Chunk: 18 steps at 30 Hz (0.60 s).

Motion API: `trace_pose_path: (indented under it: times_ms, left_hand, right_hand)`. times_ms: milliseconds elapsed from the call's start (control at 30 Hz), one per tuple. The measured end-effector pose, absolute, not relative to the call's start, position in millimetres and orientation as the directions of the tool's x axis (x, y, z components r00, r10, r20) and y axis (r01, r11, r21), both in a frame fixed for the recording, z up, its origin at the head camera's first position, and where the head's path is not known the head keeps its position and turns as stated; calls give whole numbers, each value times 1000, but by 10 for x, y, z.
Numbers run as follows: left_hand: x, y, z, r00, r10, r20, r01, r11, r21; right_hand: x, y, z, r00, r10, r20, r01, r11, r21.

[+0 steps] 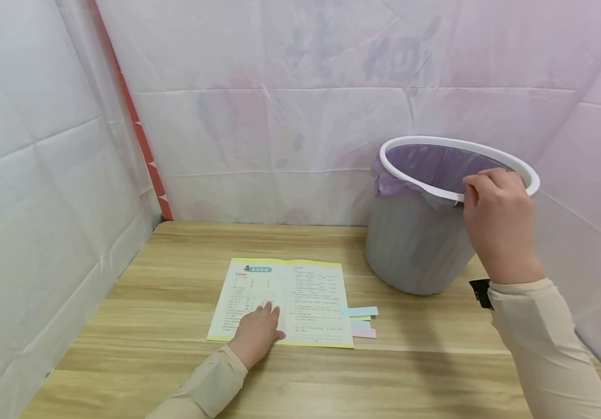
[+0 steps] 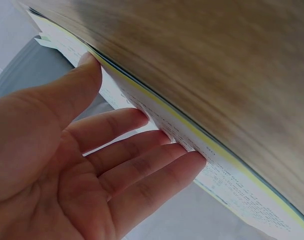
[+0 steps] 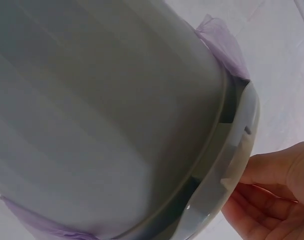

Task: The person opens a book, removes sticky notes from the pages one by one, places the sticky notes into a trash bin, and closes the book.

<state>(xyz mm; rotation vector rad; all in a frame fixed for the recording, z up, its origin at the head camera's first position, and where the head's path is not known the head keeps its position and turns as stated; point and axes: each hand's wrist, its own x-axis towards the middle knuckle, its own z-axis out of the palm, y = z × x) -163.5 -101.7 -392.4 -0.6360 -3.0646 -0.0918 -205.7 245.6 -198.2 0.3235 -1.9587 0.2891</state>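
Note:
An open booklet (image 1: 316, 302) with yellow page edges lies flat on the table, coloured sticky tabs (image 1: 361, 311) jutting from its right side. My left hand (image 1: 256, 333) rests on the lower left page; in the left wrist view its straight fingertips (image 2: 194, 157) touch the printed paper. At the right stands a grey trash can (image 1: 418, 244) with a white rim ring (image 1: 436, 142) and a purple bag (image 1: 391, 183) inside, its edge folded outside. My right hand (image 1: 504, 215) pinches the near right part of the ring. The right wrist view shows gaps between ring (image 3: 236, 145) and can wall.
The wooden table (image 1: 174, 285) carries both the booklet and the can. Pale plastic sheeting (image 1: 279, 134) hangs behind and at both sides, with a red strip (image 1: 140, 139) at the back left corner.

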Motion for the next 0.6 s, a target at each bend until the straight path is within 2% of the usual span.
trace_pose_path:
  times_ms: [167, 300, 467, 600]
  left_hand:
    - [-1636, -1014, -3926, -919, 395, 25, 395, 917, 56]
    - [-1628, -1024, -3917, -920, 391, 23, 391, 919, 49]
    - [-1630, -1014, -3904, -921, 389, 20, 390, 920, 43]
    - [-1636, -1009, -3901, -925, 380, 4, 380, 924, 43]
  right_hand:
    - [-2005, 2368, -2031, -368, -154, 917, -417, 909, -15]
    - [-1952, 2242, -2135, -335, -344, 877, -552, 826, 113]
    - [-1911, 2081, -2440, -329, -615, 717, -717, 657, 235]
    - [-1949, 1941, -2817, -365, -726, 583, -760, 594, 263]
